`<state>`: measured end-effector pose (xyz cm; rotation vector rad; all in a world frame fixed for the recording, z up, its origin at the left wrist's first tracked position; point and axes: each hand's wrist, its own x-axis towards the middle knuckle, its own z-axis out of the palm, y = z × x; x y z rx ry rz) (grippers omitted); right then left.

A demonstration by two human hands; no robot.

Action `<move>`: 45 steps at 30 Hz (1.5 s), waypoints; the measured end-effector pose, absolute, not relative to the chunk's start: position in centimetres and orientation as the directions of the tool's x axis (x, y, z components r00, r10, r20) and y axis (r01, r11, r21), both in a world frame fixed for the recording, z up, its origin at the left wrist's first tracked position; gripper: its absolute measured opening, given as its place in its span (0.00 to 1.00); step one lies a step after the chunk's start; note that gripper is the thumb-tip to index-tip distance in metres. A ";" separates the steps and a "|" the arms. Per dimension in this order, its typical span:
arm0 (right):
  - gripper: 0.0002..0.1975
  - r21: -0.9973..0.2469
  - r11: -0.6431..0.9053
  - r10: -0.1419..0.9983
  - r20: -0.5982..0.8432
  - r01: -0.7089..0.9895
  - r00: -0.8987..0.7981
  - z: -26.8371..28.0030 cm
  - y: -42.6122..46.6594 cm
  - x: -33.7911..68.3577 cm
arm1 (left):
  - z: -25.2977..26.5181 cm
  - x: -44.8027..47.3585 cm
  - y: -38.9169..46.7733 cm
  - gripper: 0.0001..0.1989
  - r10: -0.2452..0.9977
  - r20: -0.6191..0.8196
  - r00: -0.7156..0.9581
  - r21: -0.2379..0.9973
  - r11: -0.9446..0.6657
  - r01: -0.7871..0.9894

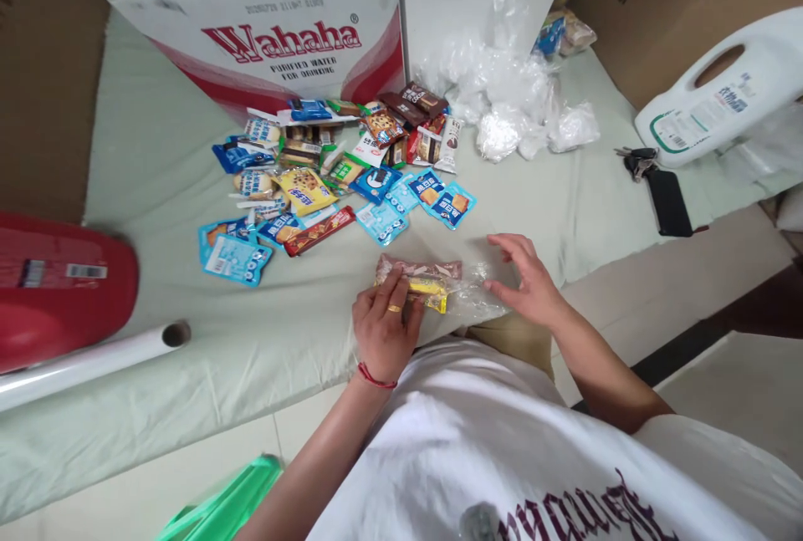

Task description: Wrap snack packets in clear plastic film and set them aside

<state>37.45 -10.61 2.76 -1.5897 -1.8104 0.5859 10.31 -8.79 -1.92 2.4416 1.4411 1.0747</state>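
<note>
My left hand (pixel 384 315), with a ring and a red cord at the wrist, presses down on two snack packets near the front edge. One is a brownish-pink snack packet (pixel 439 269); the other is a yellow snack packet (pixel 432 294) beside it. Both appear to lie in a clear plastic bag (pixel 480 290), whose loose end spreads to the right. My right hand (pixel 525 282) is open at that loose end, its thumb close to the film; whether it touches is hard to tell.
Behind lies a pile of wrapped snacks (pixel 314 190). Crumpled clear bags (pixel 502 98) sit by a Wahaha carton (pixel 263 39). To the right are a white detergent bottle (pixel 721 89), keys (pixel 638 163) and a black phone-like object (pixel 668 202). A red container (pixel 63 290) and white roll (pixel 94 365) lie left.
</note>
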 end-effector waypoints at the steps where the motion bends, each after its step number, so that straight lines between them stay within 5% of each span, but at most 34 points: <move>1: 0.30 -0.688 0.255 0.967 0.202 0.679 -0.157 3.2 -10.1 37.2 | -1.9 10.3 -8.8 0.22 0.802 0.516 0.300 0.424 -0.544 0.724; 6: 0.09 -0.550 0.533 0.845 0.313 0.643 -0.433 4.0 -9.6 36.4 | -2.0 10.5 -8.9 0.20 0.810 0.510 0.288 0.418 -0.526 0.741; 13: 0.14 -0.367 0.639 0.768 0.243 0.676 -0.593 1.7 -13.7 37.7 | -1.5 10.8 -9.2 0.20 0.843 0.465 0.271 0.447 -0.488 0.750; 19: 0.15 -0.436 0.566 0.813 0.152 0.700 -0.563 0.2 -14.7 37.6 | 0.3 12.1 -9.7 0.24 0.921 0.304 0.245 0.502 -0.373 0.780; 24: 0.21 -0.582 0.532 0.833 0.227 0.615 -0.505 1.0 -14.0 40.8 | -0.6 13.5 -9.7 0.30 0.922 0.360 0.146 0.453 -0.309 0.836; 28: 0.23 -0.425 0.373 0.926 0.233 0.825 -0.298 0.3 -12.2 43.5 | -1.5 13.4 -9.6 0.29 0.913 0.378 0.151 0.487 -0.335 0.807; 32: 0.21 -0.364 0.447 0.895 0.189 0.817 -0.405 -1.0 -10.0 43.3 | -1.7 13.1 -9.5 0.29 0.904 0.395 0.162 0.468 -0.349 0.812; 45: 0.16 -0.509 0.520 0.809 0.036 0.686 -0.587 -0.8 -6.4 42.1 | -2.1 13.0 -8.8 0.29 0.927 0.343 0.151 0.516 -0.320 0.795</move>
